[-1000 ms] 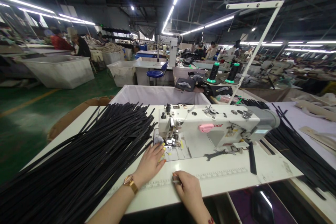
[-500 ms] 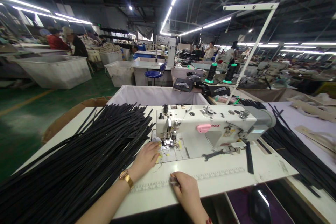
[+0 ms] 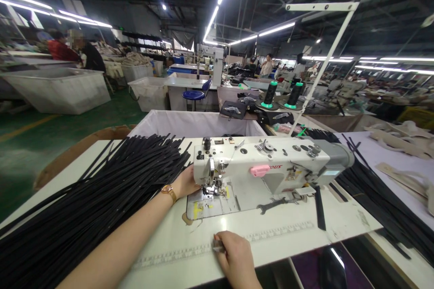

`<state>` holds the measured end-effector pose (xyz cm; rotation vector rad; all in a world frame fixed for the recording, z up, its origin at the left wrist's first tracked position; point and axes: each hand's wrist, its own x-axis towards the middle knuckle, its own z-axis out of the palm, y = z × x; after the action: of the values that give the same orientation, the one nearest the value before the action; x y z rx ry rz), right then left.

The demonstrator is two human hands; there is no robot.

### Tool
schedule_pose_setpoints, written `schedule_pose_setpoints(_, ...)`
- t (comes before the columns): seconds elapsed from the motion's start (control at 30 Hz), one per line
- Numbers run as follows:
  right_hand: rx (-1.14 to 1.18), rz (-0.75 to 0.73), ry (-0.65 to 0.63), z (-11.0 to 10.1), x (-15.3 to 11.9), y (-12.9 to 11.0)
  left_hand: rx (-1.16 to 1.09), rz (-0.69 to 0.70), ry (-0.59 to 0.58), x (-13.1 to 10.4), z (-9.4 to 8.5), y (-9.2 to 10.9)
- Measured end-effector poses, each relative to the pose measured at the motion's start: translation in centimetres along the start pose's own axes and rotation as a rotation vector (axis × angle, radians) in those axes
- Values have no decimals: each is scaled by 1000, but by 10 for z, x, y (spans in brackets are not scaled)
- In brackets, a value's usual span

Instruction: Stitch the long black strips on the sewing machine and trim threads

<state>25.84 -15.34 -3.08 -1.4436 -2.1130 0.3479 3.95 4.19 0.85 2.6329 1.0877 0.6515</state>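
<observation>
Strips (image 3: 101,189) lie at nine o'clock from my left hand (image 3: 186,182), the nearer one, running eight-to-two. My right hand (image 3: 236,255) clasps a metal tool (image 3: 218,245); the left's grip I can't tell.

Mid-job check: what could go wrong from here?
The left hand is partly hidden behind the head of the sewing machine, near the presser foot; fingers might get pinched if it runs. The left forearm overlaps the black strips in view and might drag some. The loose wrench might get knocked.
</observation>
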Motion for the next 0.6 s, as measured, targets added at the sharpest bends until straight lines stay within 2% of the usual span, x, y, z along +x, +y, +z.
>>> schedule_pose_setpoints(0.17, 24, -5, 5, 1, 1, 1, -46, -17, -16, 3, -9, -5)
schedule_pose_setpoints(0.37, -7, -13, 11, 1, 1, -1, -44, 3, -41, 8, -6, -11)
schedule_pose_setpoints(0.5, -16, -19, 34, 0, 1, -2, -15, 0, -24, 9, -5, -10)
schedule_pose_setpoints(0.6, -14, -16, 25, 0, 1, -1, 22, -32, 9, 2, -10, -9)
